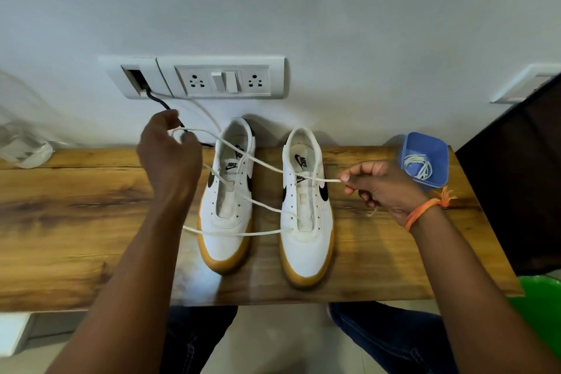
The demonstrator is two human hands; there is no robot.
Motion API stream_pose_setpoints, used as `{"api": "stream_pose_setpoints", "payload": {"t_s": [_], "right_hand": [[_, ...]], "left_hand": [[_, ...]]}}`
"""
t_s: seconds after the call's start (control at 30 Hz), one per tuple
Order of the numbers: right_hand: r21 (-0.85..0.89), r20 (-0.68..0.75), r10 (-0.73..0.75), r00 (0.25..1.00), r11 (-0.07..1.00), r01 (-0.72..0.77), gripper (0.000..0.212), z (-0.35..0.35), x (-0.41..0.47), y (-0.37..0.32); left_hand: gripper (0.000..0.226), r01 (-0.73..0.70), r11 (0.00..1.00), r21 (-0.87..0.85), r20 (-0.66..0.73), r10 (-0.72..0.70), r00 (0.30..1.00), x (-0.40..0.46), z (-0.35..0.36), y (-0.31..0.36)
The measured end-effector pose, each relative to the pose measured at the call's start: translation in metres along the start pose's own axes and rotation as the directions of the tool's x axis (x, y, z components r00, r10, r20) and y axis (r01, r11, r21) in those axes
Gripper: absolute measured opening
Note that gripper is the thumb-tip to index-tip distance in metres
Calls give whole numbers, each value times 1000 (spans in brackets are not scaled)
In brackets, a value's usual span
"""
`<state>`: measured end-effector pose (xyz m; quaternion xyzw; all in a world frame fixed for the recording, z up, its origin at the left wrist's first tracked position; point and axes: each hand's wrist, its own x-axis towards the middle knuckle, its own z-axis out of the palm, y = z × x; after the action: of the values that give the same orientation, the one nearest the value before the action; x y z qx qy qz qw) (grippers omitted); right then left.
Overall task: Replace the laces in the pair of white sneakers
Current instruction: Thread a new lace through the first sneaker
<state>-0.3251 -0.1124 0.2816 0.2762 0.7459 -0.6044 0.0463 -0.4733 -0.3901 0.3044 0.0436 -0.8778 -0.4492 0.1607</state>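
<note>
Two white sneakers with tan soles stand side by side on the wooden table (76,237), toes toward me: the left sneaker (226,222) and the right sneaker (306,240). A white lace (264,165) runs through the lowest eyelets of the right sneaker and crosses over both shoes. My left hand (168,158) is raised behind the left sneaker and pinches one stretch of the lace. My right hand (385,188) is beside the right sneaker and pinches the other end between thumb and fingers.
A blue plastic box (408,143) holding another coiled white lace sits at the table's back right. A wall socket panel (224,77) with a black cable is behind the shoes. A dark panel (516,176) stands at right, a clear bag (21,143) at left.
</note>
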Motion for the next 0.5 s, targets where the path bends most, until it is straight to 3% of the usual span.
{"api": "stream_pose_setpoints", "payload": {"t_s": [0.1,0.2,0.27,0.33,0.4,0.5], "right_hand": [[-2,60,-22,998,1000,22,8,8,-1,-4],[16,139,-45,989,999,43,11,14,-2,-8],[57,209,-78,975,996,67,14,17,-3,-10],[109,263,-110,958,991,84,15,18,-5,-12],[125,277,-112,954,989,80,15,16,-5,-13],[88,247,-85,965,994,65,13,12,-4,-9]], "left_hand": [[56,-175,983,48,248,158,956,-22,11,19],[55,-398,914,-74,464,385,798,-49,25,34],[50,-344,919,-193,680,378,628,-71,36,39],[33,-214,938,-273,810,344,474,-89,45,34],[9,-166,944,-286,831,331,447,-93,49,30],[9,-188,958,-218,810,285,513,-79,46,32]]}}
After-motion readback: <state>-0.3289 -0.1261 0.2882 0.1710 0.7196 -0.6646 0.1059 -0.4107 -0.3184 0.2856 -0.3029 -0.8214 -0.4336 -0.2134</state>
